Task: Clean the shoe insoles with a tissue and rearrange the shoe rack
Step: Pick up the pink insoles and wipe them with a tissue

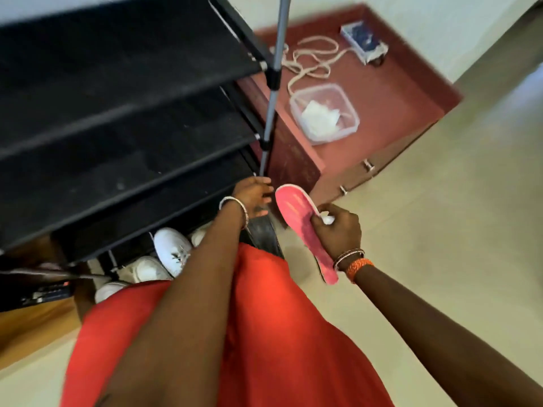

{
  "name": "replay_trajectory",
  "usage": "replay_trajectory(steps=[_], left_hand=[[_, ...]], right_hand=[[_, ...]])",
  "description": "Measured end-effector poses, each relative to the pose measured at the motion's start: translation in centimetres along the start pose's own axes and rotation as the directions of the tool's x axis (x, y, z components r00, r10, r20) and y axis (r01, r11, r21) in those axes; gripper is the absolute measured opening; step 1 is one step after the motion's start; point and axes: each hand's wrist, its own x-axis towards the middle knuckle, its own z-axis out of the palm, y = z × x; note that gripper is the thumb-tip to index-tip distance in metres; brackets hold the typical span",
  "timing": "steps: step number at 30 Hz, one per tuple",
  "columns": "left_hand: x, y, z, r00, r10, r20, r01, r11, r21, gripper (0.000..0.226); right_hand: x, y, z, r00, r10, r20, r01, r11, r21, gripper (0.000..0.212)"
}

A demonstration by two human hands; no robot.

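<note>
My right hand [338,227] grips a pink insole [299,218] by its edge, with a small wad of white tissue [328,220] pinched against it. My left hand [254,196] reaches toward the lower right corner of the black shoe rack [117,118], fingers spread, near a dark shoe [263,233] that is partly hidden under my wrist. White sneakers [170,251] sit on the rack's bottom level. The upper shelves look bare.
A red-brown cabinet [382,113] stands right of the rack. On it are a clear plastic box [324,113] with white tissues, a beige cord [311,60] and a small blue-white box [364,42]. The rack's grey pole [273,83] rises between them. Beige floor lies at right.
</note>
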Motion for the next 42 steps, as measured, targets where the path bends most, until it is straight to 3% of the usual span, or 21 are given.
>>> replay_trajectory(steps=[2,4,6,10,13,17,24,27,29,31,34,36,40,42], left_hand=[[-2.6,1.3,1.1,0.998,0.048,-0.029,-0.050,0.996,-0.072,0.014],[-5.1,2.1,1.3,0.990,0.101,-0.101,-0.119,0.975,-0.190,0.042],[-7.6,2.4,0.4,0.976,0.152,-0.156,-0.193,0.938,-0.289,0.058],[-11.4,2.2,-2.0,0.959,0.235,-0.155,-0.276,0.896,-0.348,0.055],[-13.3,2.6,-3.1,0.902,0.345,-0.261,-0.409,0.876,-0.255,0.035],[-12.8,2.8,-4.2,0.758,0.508,-0.409,-0.541,0.840,0.040,0.006],[-9.7,5.1,-9.4,0.565,0.401,-0.721,-0.497,0.863,0.091,0.013],[-10.4,5.0,-11.9,0.513,0.316,-0.798,-0.512,0.859,0.011,0.021],[-11.4,4.7,-12.8,0.567,0.230,-0.791,-0.577,0.796,-0.182,0.041],[-12.4,3.9,-13.0,0.687,0.153,-0.710,-0.586,0.695,-0.417,0.054],[-14.4,3.4,-12.0,0.853,0.189,-0.486,-0.511,0.491,-0.706,0.015],[-16.0,2.6,-10.6,0.861,0.266,-0.433,-0.507,0.406,-0.760,0.014],[-17.5,2.0,-9.2,0.775,0.414,-0.478,-0.615,0.318,-0.722,0.027],[-17.8,1.6,-9.4,0.725,0.437,-0.532,-0.665,0.248,-0.704,0.038]], right_hand=[[0.4,-3.6,-1.4,0.997,-0.058,-0.056,0.066,0.985,0.161,0.014],[0.7,-7.7,-3.0,0.996,-0.069,-0.057,0.085,0.926,0.367,0.003],[0.9,-11.8,-4.3,0.996,-0.063,-0.055,0.083,0.850,0.520,0.011],[1.5,-18.0,-5.2,0.997,-0.047,0.060,-0.013,0.672,0.741,0.022],[1.3,-21.2,-4.8,0.986,-0.074,0.148,-0.079,0.572,0.817,0.020],[2.1,-23.5,-3.6,0.944,-0.067,0.323,-0.261,0.443,0.858,0.017],[4.7,-26.8,0.2,0.880,-0.096,0.465,-0.335,0.567,0.752,0.018],[3.7,-27.4,1.6,0.860,-0.094,0.502,-0.334,0.641,0.691,0.021],[2.9,-27.2,2.3,0.871,-0.082,0.484,-0.317,0.659,0.682,0.024],[1.8,-26.7,2.3,0.890,-0.090,0.447,-0.285,0.653,0.701,0.025],[0.2,-26.2,2.7,0.900,-0.104,0.423,-0.245,0.682,0.690,0.022],[-0.8,-26.4,2.6,0.913,-0.128,0.389,-0.164,0.755,0.635,0.019],[-2.3,-27.3,0.3,0.941,-0.130,0.314,-0.077,0.819,0.569,0.041],[-3.3,-28.1,-0.9,0.938,-0.146,0.313,-0.067,0.811,0.581,0.032]])
